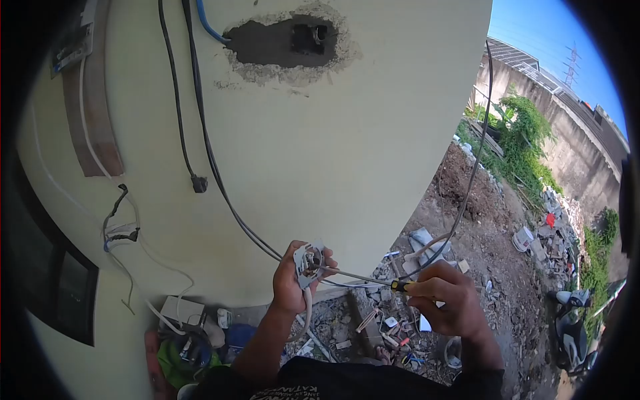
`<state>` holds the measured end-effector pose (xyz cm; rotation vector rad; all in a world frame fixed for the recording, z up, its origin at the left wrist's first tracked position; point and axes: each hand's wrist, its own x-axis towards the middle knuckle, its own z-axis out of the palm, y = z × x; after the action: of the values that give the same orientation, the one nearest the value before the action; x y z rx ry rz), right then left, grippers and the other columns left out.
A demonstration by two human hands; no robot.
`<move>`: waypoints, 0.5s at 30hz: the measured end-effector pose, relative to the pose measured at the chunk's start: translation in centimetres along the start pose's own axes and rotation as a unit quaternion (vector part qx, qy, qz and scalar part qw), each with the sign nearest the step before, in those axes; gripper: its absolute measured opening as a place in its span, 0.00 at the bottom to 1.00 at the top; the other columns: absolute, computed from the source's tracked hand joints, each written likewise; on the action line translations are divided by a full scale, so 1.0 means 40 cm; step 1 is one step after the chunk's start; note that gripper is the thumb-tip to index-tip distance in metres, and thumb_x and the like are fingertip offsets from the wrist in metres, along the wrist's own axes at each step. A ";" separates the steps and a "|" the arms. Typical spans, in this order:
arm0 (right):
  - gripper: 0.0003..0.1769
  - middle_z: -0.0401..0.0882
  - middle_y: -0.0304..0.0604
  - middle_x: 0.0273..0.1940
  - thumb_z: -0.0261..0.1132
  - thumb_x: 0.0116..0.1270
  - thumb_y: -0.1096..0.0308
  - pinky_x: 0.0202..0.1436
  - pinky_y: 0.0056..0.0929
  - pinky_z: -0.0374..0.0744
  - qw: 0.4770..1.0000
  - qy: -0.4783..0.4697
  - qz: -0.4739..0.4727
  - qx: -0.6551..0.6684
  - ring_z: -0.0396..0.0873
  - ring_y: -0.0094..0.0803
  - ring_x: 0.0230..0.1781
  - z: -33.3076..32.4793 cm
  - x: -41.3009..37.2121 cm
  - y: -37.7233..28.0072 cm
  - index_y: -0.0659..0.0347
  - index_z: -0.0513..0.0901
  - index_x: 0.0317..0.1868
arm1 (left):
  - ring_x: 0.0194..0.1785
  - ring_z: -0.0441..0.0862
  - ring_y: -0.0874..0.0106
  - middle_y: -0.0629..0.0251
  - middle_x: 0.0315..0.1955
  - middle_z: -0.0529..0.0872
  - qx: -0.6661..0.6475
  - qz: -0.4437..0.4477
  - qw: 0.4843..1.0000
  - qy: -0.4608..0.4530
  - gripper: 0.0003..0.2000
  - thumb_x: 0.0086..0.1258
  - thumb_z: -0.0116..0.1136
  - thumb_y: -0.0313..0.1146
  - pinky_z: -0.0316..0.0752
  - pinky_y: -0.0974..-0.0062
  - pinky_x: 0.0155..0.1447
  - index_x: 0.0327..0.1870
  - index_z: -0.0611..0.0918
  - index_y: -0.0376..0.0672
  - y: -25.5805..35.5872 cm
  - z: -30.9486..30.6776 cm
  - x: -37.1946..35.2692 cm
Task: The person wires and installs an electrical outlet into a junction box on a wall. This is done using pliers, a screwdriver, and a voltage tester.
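Observation:
My left hand (287, 283) is closed around the edges of a wall socket (309, 264) with a pale metal mounting plate. A thick light grey cable (308, 308) hangs from the socket's lower side. My right hand (448, 299) grips a screwdriver (363, 276) by its black and yellow handle. The long shaft points left, and its tip reaches the inner part of the socket; whether it sits in a screw is too small to tell.
Above, the pale wall (320, 147) has a rough patched recess (267, 45) with a dark box and blue conduit. Black cables (215, 167) and a black plug (199, 183) hang on the left. Rubble and tools (393, 327) cover the ground below. A motorbike (572, 333) stands right.

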<state>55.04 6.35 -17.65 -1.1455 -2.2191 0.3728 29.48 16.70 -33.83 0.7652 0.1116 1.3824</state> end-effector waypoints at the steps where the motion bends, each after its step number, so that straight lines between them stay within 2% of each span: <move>1: 0.10 0.80 0.48 0.44 0.74 0.55 0.77 0.35 0.37 0.81 0.999 0.013 -0.053 0.001 0.83 0.41 0.36 0.002 0.003 0.008 0.61 0.86 0.39 | 0.53 0.84 0.54 0.46 0.50 0.82 -0.021 0.008 1.000 -0.020 0.22 0.79 0.41 0.54 0.80 0.54 0.59 0.55 0.73 0.45 0.003 0.001 0.008; 2: 0.14 0.80 0.49 0.43 0.76 0.53 0.75 0.35 0.36 0.81 0.995 0.013 -0.099 0.028 0.83 0.40 0.35 0.010 0.001 0.028 0.60 0.86 0.41 | 0.53 0.84 0.54 0.46 0.50 0.82 -0.020 -0.003 1.000 -0.004 0.22 0.79 0.41 0.54 0.80 0.54 0.59 0.55 0.73 0.45 0.004 0.002 0.008; 3: 0.14 0.80 0.49 0.43 0.76 0.53 0.75 0.35 0.36 0.81 0.995 0.007 -0.091 0.039 0.83 0.40 0.35 0.014 0.014 0.009 0.60 0.86 0.41 | 0.53 0.84 0.54 0.46 0.51 0.81 -0.024 -0.001 1.000 -0.012 0.23 0.78 0.41 0.54 0.81 0.54 0.58 0.56 0.73 0.44 0.007 0.003 0.012; 5: 0.17 0.80 0.48 0.41 0.78 0.52 0.72 0.33 0.35 0.81 0.997 0.058 -0.041 -0.023 0.83 0.38 0.34 0.011 0.045 -0.065 0.59 0.85 0.43 | 0.53 0.84 0.54 0.46 0.51 0.81 -0.023 -0.003 1.000 -0.016 0.24 0.78 0.41 0.55 0.81 0.55 0.58 0.58 0.73 0.44 0.011 0.000 0.017; 6: 0.18 0.80 0.47 0.39 0.79 0.52 0.71 0.31 0.35 0.80 0.999 0.011 0.022 -0.021 0.83 0.39 0.31 0.001 0.033 -0.068 0.58 0.85 0.44 | 0.53 0.84 0.54 0.45 0.51 0.80 -0.023 0.004 1.000 -0.021 0.24 0.77 0.40 0.55 0.81 0.55 0.58 0.58 0.72 0.44 0.008 -0.003 0.017; 7: 0.18 0.80 0.47 0.39 0.79 0.52 0.71 0.31 0.35 0.80 1.000 0.010 0.025 -0.014 0.83 0.39 0.31 0.003 0.032 -0.072 0.58 0.85 0.44 | 0.53 0.84 0.54 0.45 0.51 0.80 -0.022 0.012 0.999 -0.028 0.24 0.77 0.40 0.55 0.81 0.54 0.58 0.59 0.72 0.44 0.008 -0.007 0.018; 9: 0.17 0.81 0.45 0.34 0.78 0.53 0.72 0.28 0.35 0.80 0.998 0.031 -0.016 -0.057 0.82 0.39 0.27 0.011 0.040 -0.070 0.59 0.84 0.44 | 0.53 0.84 0.54 0.45 0.52 0.80 -0.010 0.009 0.999 -0.032 0.25 0.77 0.41 0.57 0.81 0.54 0.58 0.59 0.72 0.44 0.008 -0.015 0.013; 10: 0.15 0.81 0.45 0.31 0.76 0.56 0.73 0.26 0.35 0.79 0.992 0.048 -0.089 -0.081 0.82 0.39 0.25 0.014 0.051 -0.064 0.61 0.84 0.44 | 0.53 0.84 0.54 0.45 0.51 0.81 -0.030 0.010 0.998 -0.045 0.23 0.78 0.41 0.55 0.80 0.54 0.59 0.57 0.72 0.44 0.006 -0.011 0.011; 12: 0.14 0.80 0.44 0.30 0.75 0.56 0.74 0.26 0.35 0.79 0.990 0.052 -0.114 -0.070 0.82 0.38 0.25 0.021 0.061 -0.058 0.61 0.85 0.44 | 0.54 0.84 0.55 0.45 0.51 0.81 -0.048 0.012 0.997 -0.057 0.21 0.80 0.40 0.53 0.80 0.53 0.60 0.54 0.72 0.43 0.001 -0.015 0.010; 14: 0.14 0.79 0.44 0.29 0.75 0.56 0.76 0.26 0.34 0.79 0.987 0.056 -0.140 -0.059 0.81 0.38 0.24 0.024 0.061 -0.069 0.60 0.85 0.44 | 0.54 0.83 0.54 0.45 0.53 0.79 -0.029 0.007 0.998 -0.049 0.27 0.76 0.44 0.60 0.81 0.55 0.58 0.59 0.72 0.45 -0.006 -0.034 0.007; 15: 0.14 0.79 0.45 0.33 0.74 0.56 0.77 0.27 0.34 0.79 0.996 0.021 -0.042 -0.070 0.82 0.38 0.26 0.018 0.052 -0.091 0.60 0.85 0.44 | 0.54 0.83 0.54 0.45 0.53 0.79 -0.028 0.007 0.999 -0.047 0.27 0.76 0.44 0.60 0.81 0.55 0.58 0.59 0.72 0.45 -0.008 -0.038 0.007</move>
<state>51.33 5.93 -15.61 -1.1172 -2.2768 0.1581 29.04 17.61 -35.05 0.7840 -0.0047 1.3548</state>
